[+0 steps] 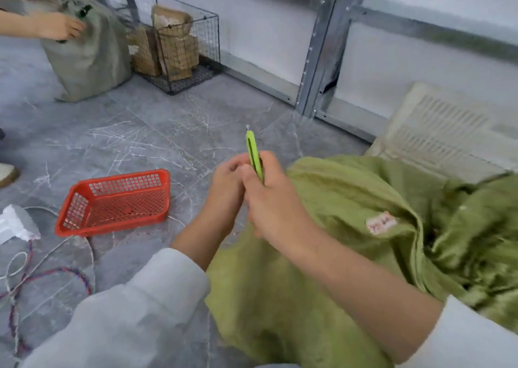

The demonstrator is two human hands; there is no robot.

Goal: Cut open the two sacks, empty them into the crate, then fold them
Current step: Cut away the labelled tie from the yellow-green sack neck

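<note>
Green sack [350, 227]: lies slumped across my lap and the floor, just beside the white crate [437, 132]. Woven cloth, soft and creased; I judge it limp and not slippery, with its weight depending on contents I cannot see. Long axis runs roughly from my lap toward the right, bunched end nearest the crate. Best taken by a gathered fold at that end.

Second sack [87, 59]: upright, far left, well apart, with another person's hands on it.

Knife [253, 154]: light, rigid, long axis near upright, tip pointing up and away from me. My right hand [274, 199] is wrapped round its handle. My left hand [227, 188] is curled against the right; I cannot tell if it grips the knife.
</note>
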